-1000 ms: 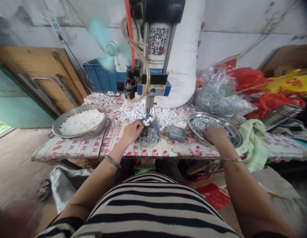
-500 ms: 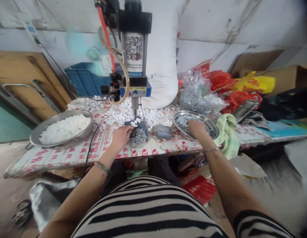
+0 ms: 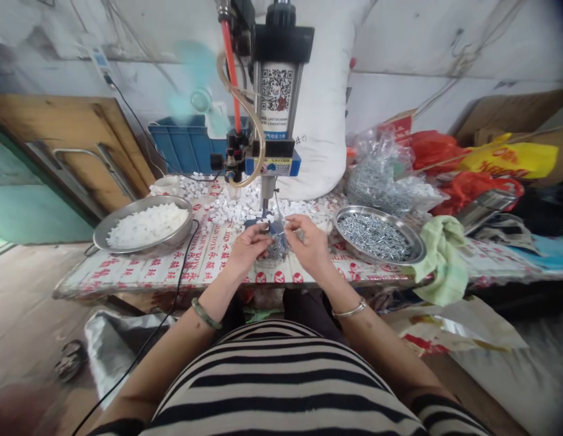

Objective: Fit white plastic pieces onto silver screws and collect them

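My left hand [image 3: 250, 247] is closed at the left of the press foot, its fingertips pinched on something too small to make out. Facing it from the right, my right hand [image 3: 308, 241] has thumb and fingertips drawn together, and what they hold is too small to name. Between and above them stands the pneumatic press [image 3: 275, 100], its metal ram pointing down at a blue base. A small pile of metal pins [image 3: 276, 248] lies just under my fingers. Small white plastic pieces [image 3: 231, 209] are scattered behind the hands.
At the left sits a metal bowl of white pieces [image 3: 188, 229]; at the right, a steel tray of metal pins [image 3: 420, 254]. A green cloth [image 3: 442, 257] hangs over the table edge. Behind are a blue crate [image 3: 188, 145], a white sack [image 3: 324, 121] and plastic bags [image 3: 376, 169].
My right hand has left the tray of metal pins and come to the press beside my left hand. The view has shifted, so the scene sits farther right.
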Demonstrator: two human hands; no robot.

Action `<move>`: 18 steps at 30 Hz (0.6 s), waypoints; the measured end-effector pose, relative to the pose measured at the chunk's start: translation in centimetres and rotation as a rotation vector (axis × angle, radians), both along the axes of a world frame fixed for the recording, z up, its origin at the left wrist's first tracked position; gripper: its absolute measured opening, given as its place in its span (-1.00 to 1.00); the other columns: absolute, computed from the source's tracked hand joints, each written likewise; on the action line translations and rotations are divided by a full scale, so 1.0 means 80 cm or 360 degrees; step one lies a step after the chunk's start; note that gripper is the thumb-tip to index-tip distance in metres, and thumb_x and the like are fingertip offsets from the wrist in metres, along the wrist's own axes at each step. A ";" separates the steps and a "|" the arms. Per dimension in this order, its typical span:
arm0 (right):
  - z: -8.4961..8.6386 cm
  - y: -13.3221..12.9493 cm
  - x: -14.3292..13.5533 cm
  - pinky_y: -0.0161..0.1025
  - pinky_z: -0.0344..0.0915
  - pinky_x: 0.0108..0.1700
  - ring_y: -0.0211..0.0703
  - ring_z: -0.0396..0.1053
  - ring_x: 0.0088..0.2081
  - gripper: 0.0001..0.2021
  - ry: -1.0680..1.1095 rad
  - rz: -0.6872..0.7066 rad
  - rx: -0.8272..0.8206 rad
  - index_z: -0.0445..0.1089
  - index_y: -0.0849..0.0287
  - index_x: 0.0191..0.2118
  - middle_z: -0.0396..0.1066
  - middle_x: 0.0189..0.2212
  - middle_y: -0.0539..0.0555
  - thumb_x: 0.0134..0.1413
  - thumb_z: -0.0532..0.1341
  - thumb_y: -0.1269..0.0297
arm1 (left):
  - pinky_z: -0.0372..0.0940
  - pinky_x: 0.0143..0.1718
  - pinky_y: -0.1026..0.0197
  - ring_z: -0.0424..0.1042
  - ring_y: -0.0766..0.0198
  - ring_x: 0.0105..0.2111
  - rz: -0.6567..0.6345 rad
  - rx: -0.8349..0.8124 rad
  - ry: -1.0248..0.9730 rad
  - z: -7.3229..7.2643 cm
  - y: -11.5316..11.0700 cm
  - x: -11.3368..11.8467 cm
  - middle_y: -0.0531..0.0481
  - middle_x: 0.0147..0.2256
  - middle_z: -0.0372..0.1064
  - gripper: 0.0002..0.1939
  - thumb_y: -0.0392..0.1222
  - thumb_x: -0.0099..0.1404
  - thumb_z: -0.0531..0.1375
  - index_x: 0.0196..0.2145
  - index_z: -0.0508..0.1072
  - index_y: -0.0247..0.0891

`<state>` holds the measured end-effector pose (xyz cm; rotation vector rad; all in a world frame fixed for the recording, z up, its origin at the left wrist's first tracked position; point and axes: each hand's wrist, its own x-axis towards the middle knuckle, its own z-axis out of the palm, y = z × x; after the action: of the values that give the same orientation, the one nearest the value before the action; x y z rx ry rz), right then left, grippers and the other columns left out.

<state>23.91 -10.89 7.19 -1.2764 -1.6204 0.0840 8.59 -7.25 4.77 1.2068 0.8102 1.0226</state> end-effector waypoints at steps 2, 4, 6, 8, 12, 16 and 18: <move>-0.006 -0.002 -0.015 -0.25 0.26 -0.18 -0.21 0.36 -0.29 -0.76 -0.0044 0.0032 0.0027 0.32 0.12 -0.16 0.41 -0.38 0.00 0.00 0.10 0.37 | 0.06 -0.64 0.41 0.25 0.48 -0.65 -0.0007 0.0024 -0.0024 0.003 -0.004 -0.001 0.04 -0.43 0.43 -0.45 -0.15 -0.06 0.29 -0.07 0.31 -0.30; -0.010 -0.004 -0.019 -0.24 0.26 -0.18 -0.20 0.36 -0.28 -0.77 -0.0076 0.0029 0.0057 0.32 0.12 -0.16 0.42 -0.37 0.01 0.01 0.09 0.38 | 0.08 -0.63 0.40 0.25 0.48 -0.64 -0.0005 0.0078 -0.0027 0.003 -0.004 -0.003 0.06 -0.45 0.42 -0.45 -0.16 -0.05 0.28 -0.08 0.31 -0.31; -0.013 -0.005 -0.019 -0.23 0.27 -0.16 -0.20 0.36 -0.27 -0.77 -0.0095 0.0007 0.0088 0.32 0.11 -0.16 0.41 -0.37 0.01 0.02 0.09 0.38 | 0.12 -0.59 0.39 0.25 0.48 -0.63 0.0015 0.0132 -0.0007 0.002 -0.004 -0.004 0.07 -0.46 0.41 -0.47 -0.16 -0.04 0.28 -0.08 0.31 -0.31; -0.013 -0.007 -0.020 -0.22 0.27 -0.16 -0.20 0.36 -0.27 -0.78 -0.0111 -0.0016 0.0119 0.32 0.11 -0.15 0.42 -0.36 0.01 0.03 0.09 0.37 | 0.16 -0.55 0.38 0.25 0.48 -0.63 0.0031 0.0180 0.0015 0.003 -0.004 -0.004 0.08 -0.47 0.41 -0.48 -0.17 -0.03 0.26 -0.07 0.30 -0.31; -0.013 -0.011 -0.026 -0.21 0.29 -0.16 -0.18 0.37 -0.25 -0.77 -0.0177 -0.0004 0.0143 0.33 0.11 -0.14 0.43 -0.33 0.04 0.05 0.08 0.37 | 0.20 -0.50 0.36 0.26 0.46 -0.59 0.0055 0.0288 0.0015 0.005 -0.006 -0.002 0.10 -0.49 0.40 -0.52 -0.24 0.00 0.22 -0.07 0.29 -0.31; -0.021 -0.009 -0.026 -0.20 0.30 -0.13 -0.18 0.38 -0.20 -0.71 -0.0027 0.0098 0.0038 0.31 0.12 -0.06 0.45 -0.25 0.06 0.07 0.08 0.34 | 0.20 -0.50 0.37 0.25 0.47 -0.61 0.0042 0.0252 -0.0023 0.005 -0.010 0.002 0.10 -0.51 0.38 -0.56 -0.28 0.01 0.19 -0.10 0.29 -0.33; -0.026 -0.007 -0.023 -0.21 0.31 -0.17 -0.19 0.39 -0.24 -0.70 0.0158 0.0090 -0.0014 0.30 0.14 -0.04 0.45 -0.28 0.05 0.06 0.11 0.30 | 0.20 -0.51 0.37 0.26 0.47 -0.60 0.0024 0.0193 -0.0063 0.004 -0.011 0.006 0.10 -0.50 0.37 -0.57 -0.28 0.01 0.19 -0.11 0.29 -0.32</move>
<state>22.11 -11.48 5.10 -1.2146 -1.5723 0.1869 9.05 -8.16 5.12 1.2806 0.7364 1.1176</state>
